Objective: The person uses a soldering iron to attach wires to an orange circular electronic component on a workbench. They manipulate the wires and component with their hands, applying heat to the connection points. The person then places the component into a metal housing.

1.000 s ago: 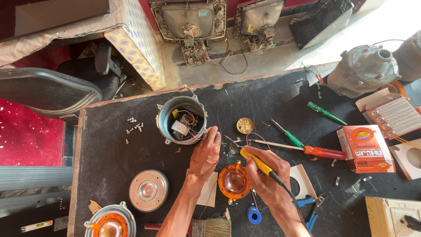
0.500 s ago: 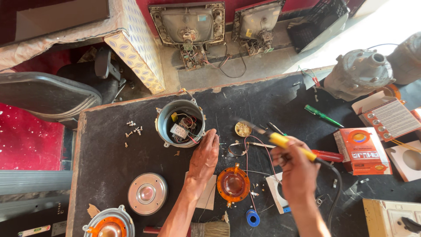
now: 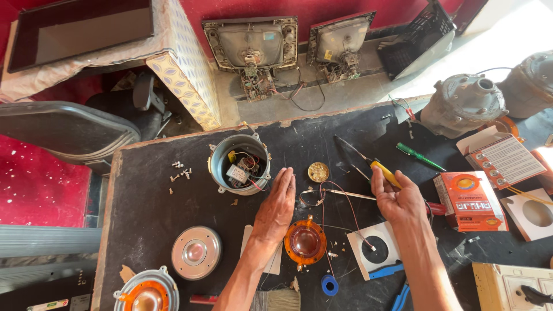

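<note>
Soldering iron [image 3: 368, 164], yellow handle, dark thin tip, gripped in right hand [image 3: 400, 198] fingers; left hand [image 3: 278, 207] flat, fingers together, beside orange dome [image 3: 305, 242].

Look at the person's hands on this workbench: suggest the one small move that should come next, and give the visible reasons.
Probably bring the soldering iron tip down toward the orange diaphragm. The right hand holds the iron lifted, its tip pointing away over the bench, while the left hand lies flat beside the diaphragm as if steadying it, and thin wires trail from it, seemingly unattached.
</note>
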